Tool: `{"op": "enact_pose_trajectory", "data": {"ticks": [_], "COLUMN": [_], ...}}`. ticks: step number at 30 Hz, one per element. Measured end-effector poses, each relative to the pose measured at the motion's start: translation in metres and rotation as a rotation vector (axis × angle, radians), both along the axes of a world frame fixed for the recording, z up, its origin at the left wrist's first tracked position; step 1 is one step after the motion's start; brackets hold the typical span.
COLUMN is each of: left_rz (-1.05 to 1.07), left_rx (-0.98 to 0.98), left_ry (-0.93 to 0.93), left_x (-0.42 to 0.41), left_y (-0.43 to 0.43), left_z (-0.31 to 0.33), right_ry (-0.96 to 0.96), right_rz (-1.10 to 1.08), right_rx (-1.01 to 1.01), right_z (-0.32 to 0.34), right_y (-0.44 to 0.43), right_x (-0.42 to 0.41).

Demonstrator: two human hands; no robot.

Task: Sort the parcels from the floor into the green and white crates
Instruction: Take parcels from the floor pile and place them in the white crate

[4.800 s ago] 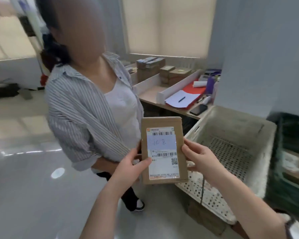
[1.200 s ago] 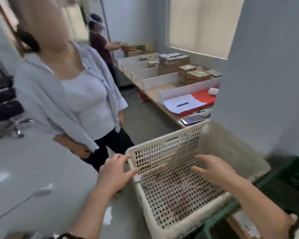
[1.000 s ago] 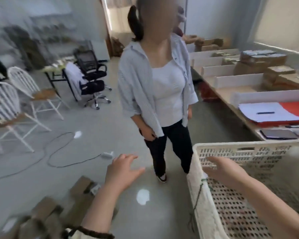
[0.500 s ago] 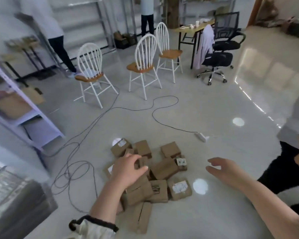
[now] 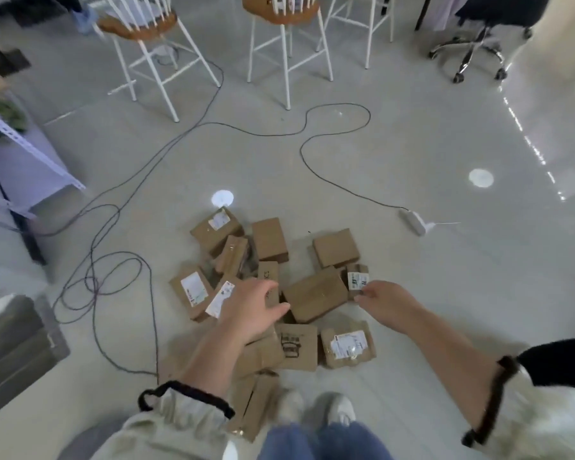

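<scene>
Parcels (image 5: 269, 239) are heaped on the floor (image 5: 429, 144) by the feet (image 5: 316, 413); left grip (image 5: 253, 310) and right grip (image 5: 384, 302), both empty with fingers loosely spread, are held flanking one plain parcel (image 5: 314, 298), presumably to lift it from both sides.

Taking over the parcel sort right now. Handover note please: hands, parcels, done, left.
Left hand: open, spread above the pile of parcels, holding nothing.
Right hand: open, fingertips by the small labelled parcel at the pile's right edge; contact unclear.
Parcels: heaped on the floor. The green and white crates are out of view.
Done: no count possible from this view.
Left: lift each parcel, check its label and crate it. Mind the power strip to the right of the pile.
</scene>
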State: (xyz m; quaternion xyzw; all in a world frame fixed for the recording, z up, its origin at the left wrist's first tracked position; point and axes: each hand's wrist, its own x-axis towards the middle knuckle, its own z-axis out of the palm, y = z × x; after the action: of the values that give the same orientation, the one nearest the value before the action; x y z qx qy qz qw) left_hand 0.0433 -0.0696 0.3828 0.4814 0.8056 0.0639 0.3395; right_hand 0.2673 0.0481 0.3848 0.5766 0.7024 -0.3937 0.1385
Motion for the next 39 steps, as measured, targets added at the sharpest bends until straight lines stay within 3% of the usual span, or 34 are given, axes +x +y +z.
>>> {"op": "enact_pose_trajectory", "data": {"ticks": [5,13,16,20,25,34,39], "left_rz": [0.020,-0.154,-0.199,-0.239,-0.252,-0.260,-0.144], "left_rx": [-0.022,-0.123,-0.130,-0.141,-0.126,-0.127,-0.041], "left_ry": [-0.136,-0.085,-0.070,-0.035,0.073,0.129,-0.011], "left_x": [-0.025,-0.047,-0.043,-0.040,-0.039,-0.037,-0.036], "left_y": [0.080,0.171,0.182,0.184,0.179,0.180,0.187], "left_z": [-0.166,-0.463,-0.529,-0.569,-0.579,-0.589,-0.584], "right_ry": [0.098,0.028,0.083,0.358,0.503,0.546,0.573], "right_rz": [-0.202,-0.332,-0.513,-0.912,-1.066,-1.136,-1.219], "right_rx": [-0.057,0.032,-0.169,-0.540,-0.753,-0.726,-0.646], "right_z": [-0.183,-0.481,-0.542,-0.581,-0.593,-0.604,-0.606], "right_y": [0.047,0.109,0.116,0.117,0.108,0.105,0.107], "right_x": [-0.021,0.004,0.007,0.006,-0.010,-0.035,-0.041]}}
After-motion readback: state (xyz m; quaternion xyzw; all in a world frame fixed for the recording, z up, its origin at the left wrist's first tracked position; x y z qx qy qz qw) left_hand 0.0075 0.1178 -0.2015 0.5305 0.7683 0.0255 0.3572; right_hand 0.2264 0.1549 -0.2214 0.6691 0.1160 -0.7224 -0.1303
